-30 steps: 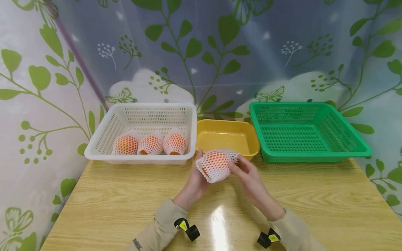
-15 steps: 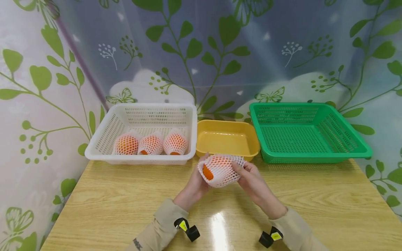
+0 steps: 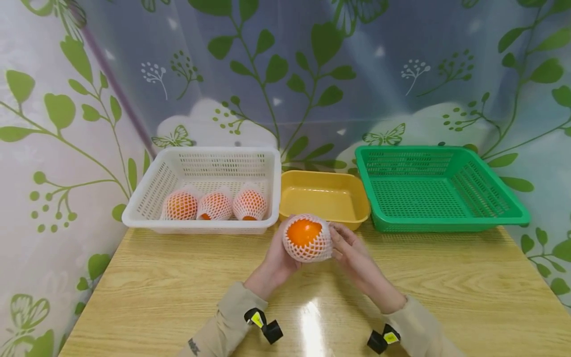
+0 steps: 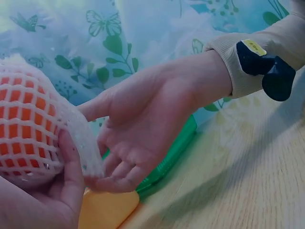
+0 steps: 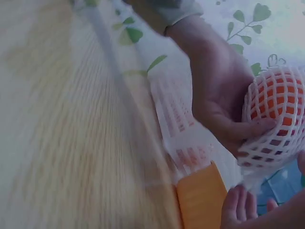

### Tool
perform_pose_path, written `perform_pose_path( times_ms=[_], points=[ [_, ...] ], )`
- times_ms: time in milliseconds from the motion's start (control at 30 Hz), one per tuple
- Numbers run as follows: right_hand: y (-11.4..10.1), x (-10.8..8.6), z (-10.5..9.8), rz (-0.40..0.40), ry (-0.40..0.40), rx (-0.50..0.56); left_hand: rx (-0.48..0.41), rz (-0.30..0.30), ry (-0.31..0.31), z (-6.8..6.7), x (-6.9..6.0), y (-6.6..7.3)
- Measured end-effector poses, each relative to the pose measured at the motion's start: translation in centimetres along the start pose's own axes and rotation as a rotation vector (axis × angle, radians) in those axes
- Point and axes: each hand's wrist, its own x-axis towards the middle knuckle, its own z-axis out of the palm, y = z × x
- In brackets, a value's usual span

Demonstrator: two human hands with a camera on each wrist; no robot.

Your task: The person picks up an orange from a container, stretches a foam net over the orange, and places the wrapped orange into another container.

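Note:
Held above the table's middle is an orange in a white foam net. The net's wide mouth faces up toward the head camera and leaves a glossy patch of peel bare. My left hand grips the wrapped fruit from the left, its thumb lying over the net in the left wrist view. On the other side my right hand has its thumb and fingers at the gathered tail of the net, pinching it. In the white basket, several netted oranges sit in a row; some fingers are hidden behind the fruit.
A shallow yellow bin stands behind the hands, between the white basket and a green basket at the right. Patterned curtain closes off the back and sides. The wooden table stretches out in front.
The orange has been turned so the net's mouth points up, exposing more peel. The right hand's thumb has slid from the net's side to its tail; the left hand keeps its grip.

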Motion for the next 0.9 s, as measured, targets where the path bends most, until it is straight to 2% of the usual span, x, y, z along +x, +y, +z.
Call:
perform_pose_path(
  times_ms=[100,233,300,367,433,500,600,733,800,900],
  points=[
    [-0.3,-0.1,0.0,-0.129,0.036,-0.186,0.024,0.010,-0.007,-0.2,0.2,-0.1],
    [-0.4,-0.1,0.2,-0.333,-0.040,-0.409,0.056,0.010,-0.036,-0.3,0.3,-0.3],
    [-0.4,-0.2,0.4,-0.381,-0.077,-0.484,0.071,0.002,-0.064,-0.3,0.3,-0.3],
    [-0.4,-0.2,0.5,-0.402,-0.068,-0.539,0.087,-0.008,-0.103,-0.2,0.3,-0.3],
    [-0.4,-0.3,0.6,-0.392,-0.021,-0.538,0.125,-0.011,-0.135,-0.2,0.3,-0.2],
    [-0.6,-0.4,0.5,-0.401,0.025,-0.493,0.186,-0.014,-0.141,-0.1,0.3,-0.1],
    [-0.9,-0.4,0.3,-0.411,0.058,-0.417,0.365,0.026,-0.103,-0.2,0.2,0.3],
    [-1.1,-0.5,0.1,-0.395,0.050,-0.353,0.607,0.149,-0.034,-0.1,-0.1,1.0],
    [-1.1,-0.5,0.1,-0.375,0.039,-0.343,0.681,0.215,-0.028,0.0,-0.3,1.3],
    [-0.9,-0.5,0.0,-0.349,0.003,-0.373,0.755,0.306,-0.105,0.3,-0.5,1.3]
  ],
)
